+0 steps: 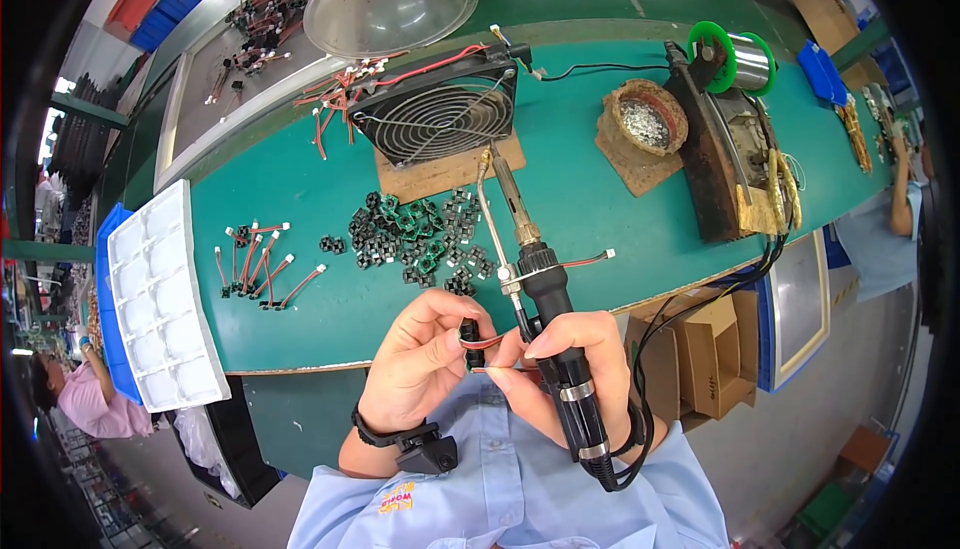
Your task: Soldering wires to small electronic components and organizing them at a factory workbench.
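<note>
In front of my chest, my left hand [420,354] pinches a small black component [470,334] between thumb and fingers. Thin red and black wires [485,344] run from that part to the fingertips of my right hand [575,354]. The same right hand grips a black soldering iron [547,284], its metal tip pointing away from me and a thin feed tube [490,214] alongside. A short wire with a white connector [608,254] sticks out to the right past the iron. Just beyond my left hand lies a pile of small black and green components [400,234] on the green bench.
Wired parts [265,267] lie left, by a white compartment tray [165,289]. A fan [440,121] stands behind the pile. On the right are a solder pot [645,121], a solder spool [750,62] and black cables [650,339]. Other people sit at both sides.
</note>
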`<action>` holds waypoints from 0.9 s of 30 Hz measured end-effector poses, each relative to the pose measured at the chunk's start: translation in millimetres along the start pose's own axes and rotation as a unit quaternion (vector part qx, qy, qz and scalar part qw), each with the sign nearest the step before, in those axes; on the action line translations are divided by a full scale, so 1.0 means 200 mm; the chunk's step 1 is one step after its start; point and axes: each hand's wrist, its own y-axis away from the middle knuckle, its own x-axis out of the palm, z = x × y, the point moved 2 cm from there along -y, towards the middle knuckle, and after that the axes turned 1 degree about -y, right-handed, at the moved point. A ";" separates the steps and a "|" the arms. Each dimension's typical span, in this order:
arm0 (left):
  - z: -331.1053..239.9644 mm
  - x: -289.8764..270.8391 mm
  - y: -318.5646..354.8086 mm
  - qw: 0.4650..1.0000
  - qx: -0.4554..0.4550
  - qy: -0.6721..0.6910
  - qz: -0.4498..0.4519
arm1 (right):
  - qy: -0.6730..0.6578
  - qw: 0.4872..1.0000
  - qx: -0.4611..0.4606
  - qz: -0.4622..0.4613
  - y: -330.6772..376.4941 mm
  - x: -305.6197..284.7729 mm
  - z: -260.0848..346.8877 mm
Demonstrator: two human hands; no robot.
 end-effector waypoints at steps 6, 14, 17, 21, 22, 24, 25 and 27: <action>0.00 -0.01 0.00 1.000 -0.002 -0.006 -0.012 | 0.002 1.000 0.004 0.008 0.00 -0.01 0.00; 0.00 -0.01 -0.01 1.000 0.001 -0.020 -0.015 | 0.011 1.000 -0.014 -0.008 -0.02 -0.02 0.00; 0.00 -0.01 -0.01 1.000 0.003 -0.023 -0.016 | 0.012 1.000 -0.019 -0.011 -0.02 -0.02 0.00; 0.00 -0.01 -0.01 0.999 0.005 -0.024 -0.020 | 0.027 0.999 -0.034 -0.022 -0.03 -0.02 0.00; 0.00 -0.01 -0.01 0.999 0.006 -0.025 -0.021 | 0.031 0.999 -0.035 -0.020 -0.04 -0.02 0.00; 0.00 -0.01 -0.01 0.999 0.009 -0.028 -0.020 | 0.039 0.998 -0.037 -0.016 -0.04 -0.03 0.00; 0.00 -0.01 -0.01 0.999 0.012 -0.031 -0.018 | 0.039 0.998 -0.036 -0.016 -0.04 -0.03 0.00; 0.00 0.00 -0.01 0.999 0.014 -0.034 -0.016 | 0.032 0.999 -0.029 -0.012 -0.03 -0.03 -0.01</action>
